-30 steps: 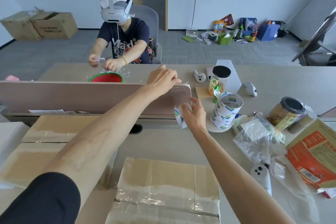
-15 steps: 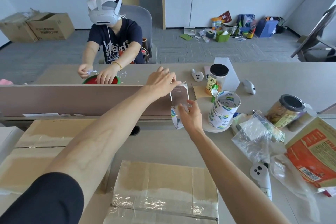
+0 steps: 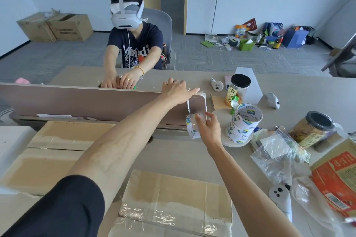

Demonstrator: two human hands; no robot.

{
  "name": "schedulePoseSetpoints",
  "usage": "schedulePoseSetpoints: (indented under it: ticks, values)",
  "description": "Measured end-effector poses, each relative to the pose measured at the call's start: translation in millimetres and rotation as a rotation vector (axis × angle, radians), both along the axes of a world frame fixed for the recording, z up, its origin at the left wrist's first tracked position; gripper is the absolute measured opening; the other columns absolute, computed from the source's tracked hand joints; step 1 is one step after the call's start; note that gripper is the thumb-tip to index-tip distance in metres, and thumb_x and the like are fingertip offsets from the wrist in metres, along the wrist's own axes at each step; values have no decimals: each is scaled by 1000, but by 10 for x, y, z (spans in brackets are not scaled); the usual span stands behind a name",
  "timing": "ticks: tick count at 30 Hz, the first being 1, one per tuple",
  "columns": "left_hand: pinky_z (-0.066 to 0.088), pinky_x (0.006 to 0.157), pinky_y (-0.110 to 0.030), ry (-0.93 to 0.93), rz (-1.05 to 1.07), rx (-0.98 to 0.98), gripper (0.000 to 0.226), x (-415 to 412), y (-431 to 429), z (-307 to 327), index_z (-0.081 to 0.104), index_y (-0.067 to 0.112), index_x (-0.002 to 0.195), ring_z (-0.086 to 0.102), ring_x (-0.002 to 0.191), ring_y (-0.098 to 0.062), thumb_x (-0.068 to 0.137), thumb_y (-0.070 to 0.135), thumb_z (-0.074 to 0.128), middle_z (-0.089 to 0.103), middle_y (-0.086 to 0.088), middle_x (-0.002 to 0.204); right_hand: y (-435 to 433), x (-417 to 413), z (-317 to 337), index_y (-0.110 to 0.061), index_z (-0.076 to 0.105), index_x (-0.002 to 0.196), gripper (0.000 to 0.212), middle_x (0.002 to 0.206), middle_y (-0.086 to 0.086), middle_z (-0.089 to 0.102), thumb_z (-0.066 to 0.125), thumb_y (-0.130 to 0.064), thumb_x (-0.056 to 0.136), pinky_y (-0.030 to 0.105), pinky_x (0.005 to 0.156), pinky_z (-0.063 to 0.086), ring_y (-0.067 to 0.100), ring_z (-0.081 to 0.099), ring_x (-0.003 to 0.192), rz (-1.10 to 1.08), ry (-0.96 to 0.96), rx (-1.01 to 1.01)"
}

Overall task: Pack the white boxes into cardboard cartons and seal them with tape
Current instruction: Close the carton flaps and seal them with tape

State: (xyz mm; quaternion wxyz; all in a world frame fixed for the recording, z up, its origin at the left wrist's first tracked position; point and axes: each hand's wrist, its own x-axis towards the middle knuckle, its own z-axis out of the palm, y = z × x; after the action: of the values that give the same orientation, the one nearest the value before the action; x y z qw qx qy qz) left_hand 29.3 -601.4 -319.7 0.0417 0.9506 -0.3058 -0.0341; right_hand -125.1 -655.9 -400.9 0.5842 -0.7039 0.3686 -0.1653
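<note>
My right hand [image 3: 208,128] grips a roll of clear tape [image 3: 191,126] held upright over the desk. A strip of tape [image 3: 197,104] runs up from the roll to my left hand [image 3: 178,90], which pinches its free end at the top corner of the pink desk divider [image 3: 77,101]. A taped cardboard carton [image 3: 173,204] lies closest to me, its seam covered with clear tape. Another carton [image 3: 54,152] sits to the left under my left arm. No white boxes show.
A stack of tape rolls [image 3: 244,123] stands on a round white plate right of my right hand. Two jars [image 3: 238,89] [image 3: 312,128], plastic bags [image 3: 279,158], a white controller [image 3: 280,198] and a red-printed packet [image 3: 337,179] crowd the right side. A person in a headset [image 3: 133,44] works across the divider.
My right hand has drawn the roll down and away from my left hand, so the tape strip between them is longer. The person opposite brought both hands together.
</note>
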Motion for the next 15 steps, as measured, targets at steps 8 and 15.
schedulePoseSetpoints:
  ticks: [8,15]
  values:
    - [31,97,-43,-59,-73,-61,61,-47,86,-81,56,12,120,43,122,-29,99,59,24,58,-11,129,-16,-61,-43,-16,50,135,50,109,7,64,57,-46,95,39,98,46,24,59,107,28,14,-37]
    - [34,95,-41,-194,-103,-89,40,-111,256,-93,54,9,122,46,121,-31,105,33,26,59,-12,127,-5,-129,21,-14,55,128,40,106,2,67,51,-41,99,33,89,47,22,60,104,44,59,-63]
